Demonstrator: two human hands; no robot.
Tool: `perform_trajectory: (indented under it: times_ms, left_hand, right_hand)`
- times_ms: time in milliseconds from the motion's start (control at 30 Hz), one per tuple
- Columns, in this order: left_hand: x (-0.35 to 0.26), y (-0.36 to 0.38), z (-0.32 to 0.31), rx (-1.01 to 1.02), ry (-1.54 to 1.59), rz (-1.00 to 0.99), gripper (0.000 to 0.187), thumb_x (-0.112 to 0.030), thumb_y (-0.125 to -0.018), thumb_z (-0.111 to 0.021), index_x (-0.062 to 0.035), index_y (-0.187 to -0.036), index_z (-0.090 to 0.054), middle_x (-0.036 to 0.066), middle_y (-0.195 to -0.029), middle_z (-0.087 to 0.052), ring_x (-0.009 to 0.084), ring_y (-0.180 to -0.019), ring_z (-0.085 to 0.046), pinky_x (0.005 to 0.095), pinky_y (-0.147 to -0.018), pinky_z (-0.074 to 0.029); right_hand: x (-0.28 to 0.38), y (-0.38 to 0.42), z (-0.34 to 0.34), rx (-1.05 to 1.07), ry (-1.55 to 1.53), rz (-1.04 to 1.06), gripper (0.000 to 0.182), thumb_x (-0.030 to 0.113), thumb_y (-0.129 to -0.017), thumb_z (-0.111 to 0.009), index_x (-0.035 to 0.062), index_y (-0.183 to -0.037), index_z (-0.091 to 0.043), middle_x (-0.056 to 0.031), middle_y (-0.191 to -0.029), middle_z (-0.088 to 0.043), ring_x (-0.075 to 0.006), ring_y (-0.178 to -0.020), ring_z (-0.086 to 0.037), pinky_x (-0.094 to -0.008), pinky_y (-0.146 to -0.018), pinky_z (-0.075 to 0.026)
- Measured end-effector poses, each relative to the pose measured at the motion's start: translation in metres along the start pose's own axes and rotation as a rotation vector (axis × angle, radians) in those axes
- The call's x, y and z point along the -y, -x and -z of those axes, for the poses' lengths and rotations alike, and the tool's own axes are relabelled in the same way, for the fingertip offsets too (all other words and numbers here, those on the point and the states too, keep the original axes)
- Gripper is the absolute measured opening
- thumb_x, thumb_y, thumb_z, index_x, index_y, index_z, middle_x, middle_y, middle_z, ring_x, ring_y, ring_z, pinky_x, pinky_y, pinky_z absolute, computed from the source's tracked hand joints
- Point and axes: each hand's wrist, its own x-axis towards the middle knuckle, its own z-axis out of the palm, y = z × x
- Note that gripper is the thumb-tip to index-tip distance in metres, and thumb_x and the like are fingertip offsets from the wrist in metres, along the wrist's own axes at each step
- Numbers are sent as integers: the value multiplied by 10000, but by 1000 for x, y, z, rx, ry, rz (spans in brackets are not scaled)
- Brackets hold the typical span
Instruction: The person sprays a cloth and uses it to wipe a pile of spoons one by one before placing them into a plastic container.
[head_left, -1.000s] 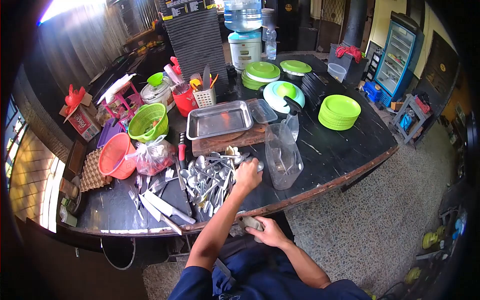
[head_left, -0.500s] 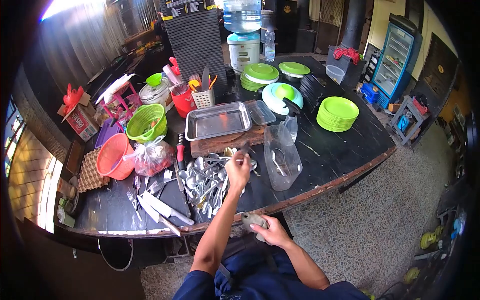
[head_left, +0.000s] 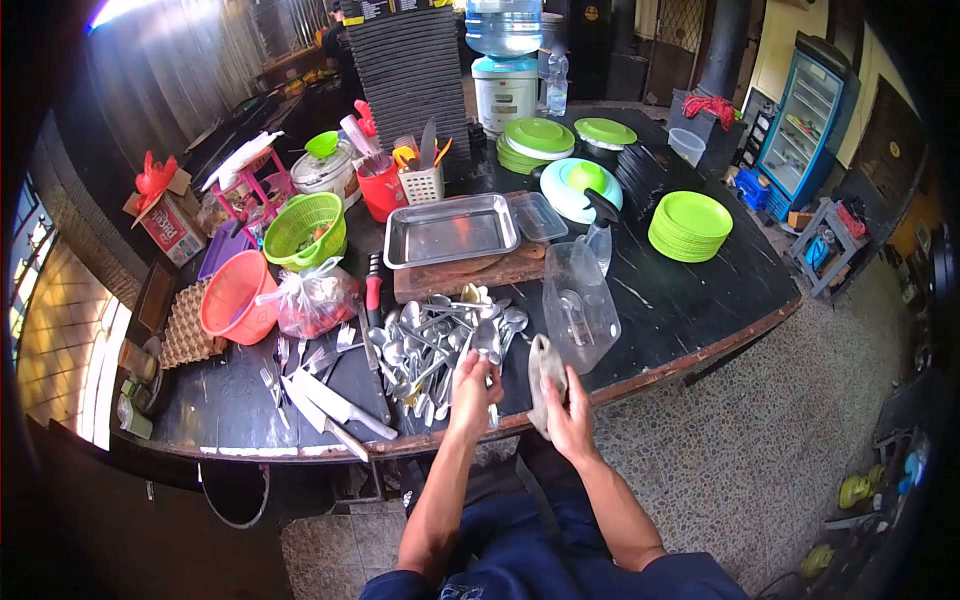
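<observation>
My left hand (head_left: 472, 396) is closed around a spoon (head_left: 486, 338), its bowl pointing up and away from me, at the near edge of a heap of metal spoons (head_left: 425, 350). Beside it, my right hand (head_left: 568, 412) grips a greyish cloth (head_left: 546, 372), which hangs folded over the fingers. The two hands are a short gap apart, above the table's front edge. Just beyond the cloth stands a clear plastic container (head_left: 597, 325) with at least one spoon lying inside. Several forks (head_left: 318, 360) and white-handled knives (head_left: 335, 402) lie left of the heap.
A steel tray (head_left: 452, 232) rests on a wooden board (head_left: 430, 281) behind the spoons. Stacked green plates (head_left: 690, 226) and a spray bottle (head_left: 600, 240) are to the right. A green basket (head_left: 306, 230), orange basket (head_left: 240, 297) and egg tray (head_left: 190, 328) stand left.
My left hand has drawn back from the heap toward me, now with a spoon. My right hand has risen with the cloth to the table edge, and the camera view has shifted slightly.
</observation>
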Motion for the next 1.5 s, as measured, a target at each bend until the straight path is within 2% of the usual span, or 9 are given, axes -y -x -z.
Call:
perform_trajectory:
  times_ms: [133, 433, 567, 633, 767, 933, 1133, 1267, 1500]
  left_hand:
    - [1, 30, -15, 8, 108, 210, 185, -289, -1074, -505, -113, -1029, -466, -9, -726, -448, 76, -494, -332, 241, -448, -243]
    - [1, 46, -7, 21, -156, 114, 277, -363, -1117, -411, -129, -983, -476, -63, -687, -341, 44, -499, -265, 237, -419, -203]
    - [-6, 51, -4, 34, -164, 142, 263, -326, -1123, -402, -124, -976, -484, -65, -668, -335, 44, -487, -263, 240, -412, -206]
    - [-6, 56, -1, 102, -179, 238, 256, -301, -1126, -396, -124, -968, -491, -61, -650, -334, 49, -477, -265, 241, -409, -209]
    - [7, 50, 7, 100, -67, 198, 224, -290, -1132, -375, -127, -1008, -464, -57, -648, -346, 57, -472, -288, 238, -412, -222]
    - [2, 49, 6, 10, -117, 181, 100, -252, -1132, -390, -176, -1106, -331, -33, -651, -367, 48, -477, -335, 220, -398, -234]
    - [21, 32, 17, -91, -291, -86, 186, -287, -1127, -417, -130, -1160, -323, 1, -703, -513, 73, -487, -458, 240, -374, -331]
    - [15, 28, 17, -42, -305, -269, 433, -301, -1121, -440, -109, -1503, -367, 76, -1147, -593, 101, -963, -557, 272, -808, -493]
    - [-9, 22, 19, -183, 68, -277, 317, -299, -1072, -564, -42, -1237, -649, 48, -1117, -687, 121, -968, -630, 285, -800, -504]
  right_hand:
    - [9, -20, -12, 89, 593, 569, 343, 46, -840, -740, 31, -1181, -713, -159, -1213, -629, -379, -1063, -639, -422, -942, -510]
    - [-3, -36, -33, 64, 634, 719, 433, -25, -738, -778, 85, -1155, -745, -111, -1131, -655, -336, -1004, -652, -426, -814, -547]
    - [-2, -44, -48, -50, 563, 696, 344, 4, -796, -764, 59, -1134, -739, -126, -1092, -663, -333, -942, -666, -417, -792, -544]
    - [-3, -56, -53, -151, 351, 454, 227, 53, -873, -731, 13, -1096, -725, -147, -1003, -677, -324, -881, -680, -376, -767, -534]
    - [-10, -53, -50, 208, -139, -32, 250, 206, -978, -688, -22, -1077, -679, -85, -858, -688, -119, -788, -618, -321, -706, -502]
    - [-10, -29, -53, 242, 24, -32, 260, 228, -999, -682, -9, -1108, -682, -13, -903, -702, -57, -821, -579, -265, -709, -500]
    - [-16, -7, -58, 201, 51, -13, 342, 322, -972, -723, -16, -998, -677, -144, -824, -721, -140, -726, -654, -348, -650, -510]
    - [-16, 1, -55, 235, 101, 33, 283, 223, -987, -707, -29, -1111, -675, -58, -892, -728, -58, -818, -604, -293, -710, -518]
    - [-6, 20, -57, 313, 144, 97, 234, 156, -897, -760, -17, -1004, -645, -142, -793, -694, -144, -699, -646, -353, -649, -513]
